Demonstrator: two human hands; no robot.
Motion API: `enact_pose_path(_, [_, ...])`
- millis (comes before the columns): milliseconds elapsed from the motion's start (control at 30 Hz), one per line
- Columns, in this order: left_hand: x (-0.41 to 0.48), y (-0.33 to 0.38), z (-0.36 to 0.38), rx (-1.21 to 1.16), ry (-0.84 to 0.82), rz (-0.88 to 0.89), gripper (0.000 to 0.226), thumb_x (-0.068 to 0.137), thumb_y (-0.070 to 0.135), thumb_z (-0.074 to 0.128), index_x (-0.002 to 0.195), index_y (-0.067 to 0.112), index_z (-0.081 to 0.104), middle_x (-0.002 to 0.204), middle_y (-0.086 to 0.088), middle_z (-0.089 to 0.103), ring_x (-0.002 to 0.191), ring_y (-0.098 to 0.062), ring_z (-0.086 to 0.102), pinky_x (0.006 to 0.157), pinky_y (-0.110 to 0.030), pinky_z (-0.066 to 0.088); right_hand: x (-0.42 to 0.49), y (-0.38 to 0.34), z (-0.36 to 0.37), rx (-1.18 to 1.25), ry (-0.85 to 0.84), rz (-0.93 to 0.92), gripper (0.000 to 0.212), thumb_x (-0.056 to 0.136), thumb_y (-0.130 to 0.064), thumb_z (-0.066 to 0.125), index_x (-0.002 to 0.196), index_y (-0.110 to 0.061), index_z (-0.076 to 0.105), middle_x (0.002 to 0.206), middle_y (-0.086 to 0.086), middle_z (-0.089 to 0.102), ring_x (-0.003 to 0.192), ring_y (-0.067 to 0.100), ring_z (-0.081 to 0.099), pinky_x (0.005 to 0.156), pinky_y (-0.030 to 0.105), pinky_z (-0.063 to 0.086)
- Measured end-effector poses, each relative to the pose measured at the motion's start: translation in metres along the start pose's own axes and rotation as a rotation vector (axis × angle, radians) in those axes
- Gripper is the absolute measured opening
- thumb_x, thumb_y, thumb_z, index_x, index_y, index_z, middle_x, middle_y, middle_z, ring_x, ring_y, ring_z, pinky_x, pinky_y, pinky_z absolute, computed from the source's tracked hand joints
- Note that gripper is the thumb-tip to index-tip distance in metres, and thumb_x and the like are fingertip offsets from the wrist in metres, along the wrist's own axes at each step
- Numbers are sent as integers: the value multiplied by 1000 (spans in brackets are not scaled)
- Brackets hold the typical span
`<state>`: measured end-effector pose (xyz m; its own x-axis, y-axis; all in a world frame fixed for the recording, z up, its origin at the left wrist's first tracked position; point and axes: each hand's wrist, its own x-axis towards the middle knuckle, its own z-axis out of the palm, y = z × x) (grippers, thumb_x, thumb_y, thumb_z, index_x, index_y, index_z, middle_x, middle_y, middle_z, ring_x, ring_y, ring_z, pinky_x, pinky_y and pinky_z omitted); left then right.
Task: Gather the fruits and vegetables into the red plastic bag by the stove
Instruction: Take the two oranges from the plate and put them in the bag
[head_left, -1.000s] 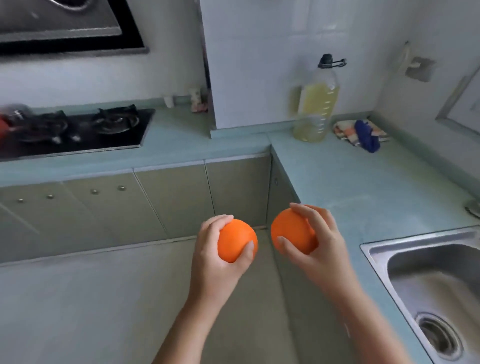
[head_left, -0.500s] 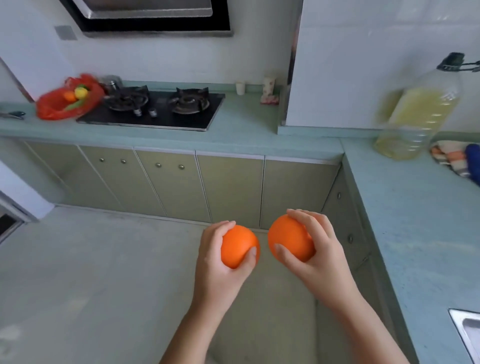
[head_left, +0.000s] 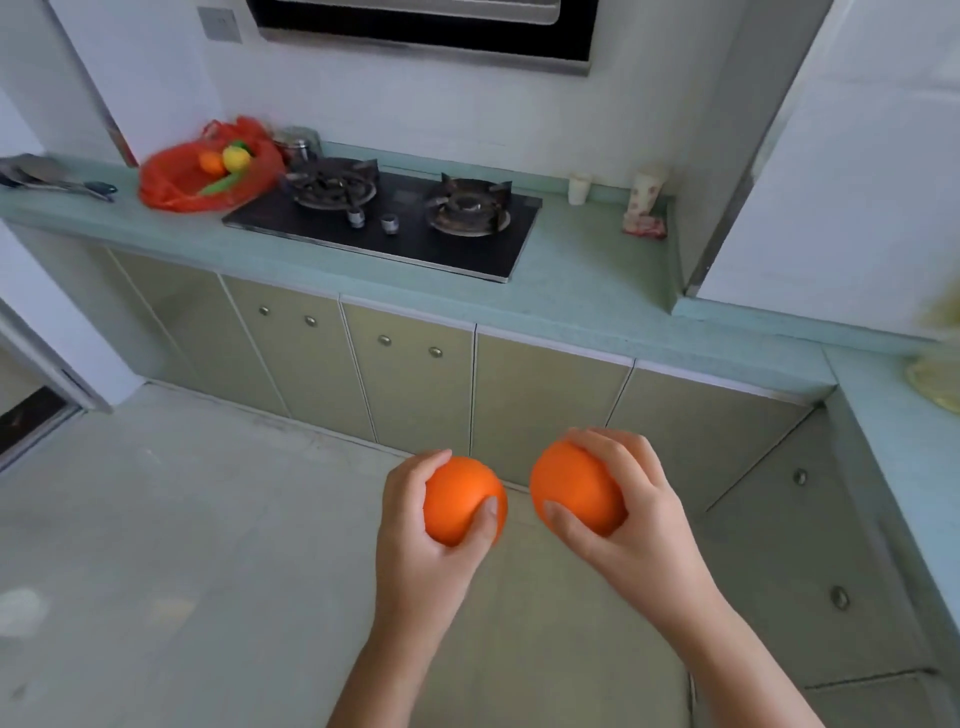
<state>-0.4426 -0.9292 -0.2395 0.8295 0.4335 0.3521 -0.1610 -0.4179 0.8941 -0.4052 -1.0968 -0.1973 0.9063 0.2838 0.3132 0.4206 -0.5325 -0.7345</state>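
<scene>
Nearest, the left hand (head_left: 415, 530) and right hand (head_left: 623, 514) each had fingers curled round an orange (head_left: 460, 499), the second orange (head_left: 574, 491) just beside. Farther off, the red bag (head_left: 171, 182) on the desk (head_left: 587, 280) beside the stove (head_left: 384, 221) already held some produce; both oranges remained undelivered.

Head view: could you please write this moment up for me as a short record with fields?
left hand: grips the left orange
right hand: grips the right orange
oranges: side by side, apart, held above the floor
red plastic bag: on the counter, left of the stove, mouth open
bag contents: yellow fruit, small orange fruit, green item
task state: both held oranges not yet in the bag
</scene>
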Motion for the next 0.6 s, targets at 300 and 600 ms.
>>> enact_pose_path(300, [124, -57, -89, 49, 94, 25, 50, 66, 47, 61, 112, 31, 49, 115, 21, 46, 105, 9, 45, 81, -3, 36, 128, -62, 113, -49, -55, -131, 55, 67, -48, 59, 119, -31, 51, 122, -5, 45, 106, 4, 45, 82, -2, 31])
enact_pose_path(600, [172, -112, -165, 41, 249, -147, 47, 60, 52, 60, 105, 44, 47, 113, 22, 49, 104, 9, 46, 76, 1, 35, 193, -103, 213, -19, -199, -228, 53, 66, -50, 57, 117, -42, 44, 123, -11, 41, 110, 6, 45, 80, 2, 32])
